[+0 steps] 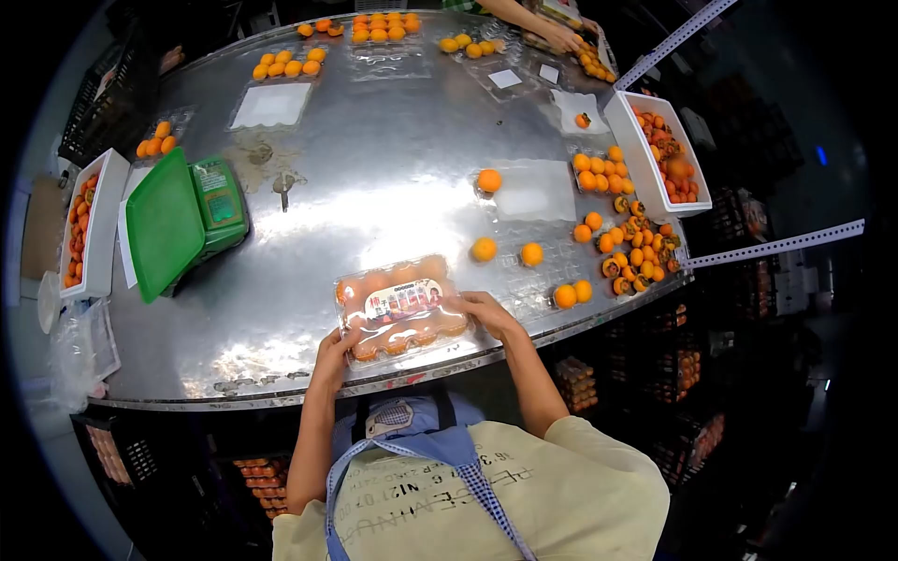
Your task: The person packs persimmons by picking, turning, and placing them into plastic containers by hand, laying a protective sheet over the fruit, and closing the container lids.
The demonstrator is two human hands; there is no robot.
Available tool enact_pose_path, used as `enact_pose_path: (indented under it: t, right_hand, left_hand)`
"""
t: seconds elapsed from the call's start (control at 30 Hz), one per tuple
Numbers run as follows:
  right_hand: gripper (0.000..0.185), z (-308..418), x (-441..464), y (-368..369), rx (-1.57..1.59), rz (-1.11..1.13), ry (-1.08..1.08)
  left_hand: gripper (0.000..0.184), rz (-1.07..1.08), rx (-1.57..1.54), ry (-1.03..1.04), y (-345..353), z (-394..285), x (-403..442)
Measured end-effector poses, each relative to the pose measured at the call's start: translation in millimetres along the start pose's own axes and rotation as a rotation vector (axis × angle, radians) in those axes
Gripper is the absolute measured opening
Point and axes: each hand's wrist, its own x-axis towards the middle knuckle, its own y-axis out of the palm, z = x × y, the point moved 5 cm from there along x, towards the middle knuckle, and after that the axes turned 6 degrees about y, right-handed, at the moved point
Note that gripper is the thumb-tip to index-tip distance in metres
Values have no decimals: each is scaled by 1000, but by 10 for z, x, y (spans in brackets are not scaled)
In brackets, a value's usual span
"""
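Note:
A closed clear plastic pack of orange fruit [402, 323] with a printed label on its lid lies near the front edge of the metal table, between my hands. My left hand [339, 352] grips its left side near the lower corner. At the right side, my right hand [485, 310] holds the pack with the fingers at its edge. Just beyond the pack, to the right, are two loose orange fruits [484, 249]; another [489, 180] sits beside a white liner [535, 191].
A green scale [168, 224] and a white box of fruit [110, 208] stand at the left. On the right are loose fruits [636, 252], a filled tray [599, 173] and another white box [700, 187]. A co-worker's hands [563, 37] are among trays at the far right.

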Motion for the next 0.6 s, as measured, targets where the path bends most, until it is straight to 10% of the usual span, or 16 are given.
enact_pose_path:
  t: [0.6]
  right_hand:
    - [35, 871, -27, 2456, -12, 83, -265]
  left_hand:
    - [41, -13, 63, 469, -1941, -1779, -955]
